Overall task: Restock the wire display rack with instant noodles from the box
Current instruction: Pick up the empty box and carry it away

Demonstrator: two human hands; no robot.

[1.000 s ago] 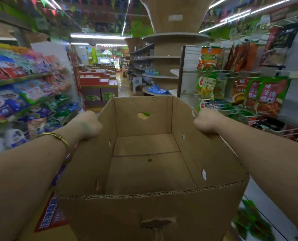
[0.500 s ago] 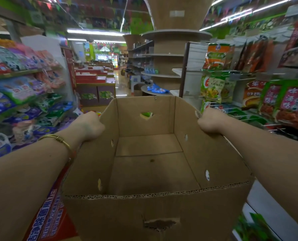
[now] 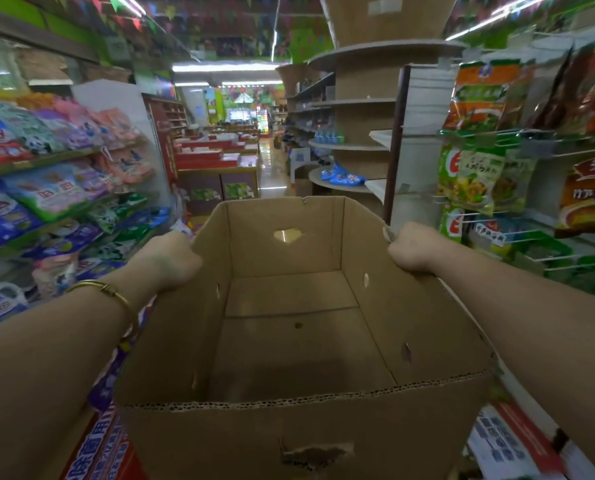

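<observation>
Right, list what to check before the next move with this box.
1. Left hand grips the box at its left rim: ok.
2. Right hand grips the right rim: ok.
3. Box held with its opening up: ok.
4. Noodles in the box to stock: not ok, only bare cardboard shows inside.
5. Rack within reach on the right: ok, it stands just beside the right arm.
6. Free room on the rack: cannot tell, packets fill the parts in view and the lower baskets are blurred.
</observation>
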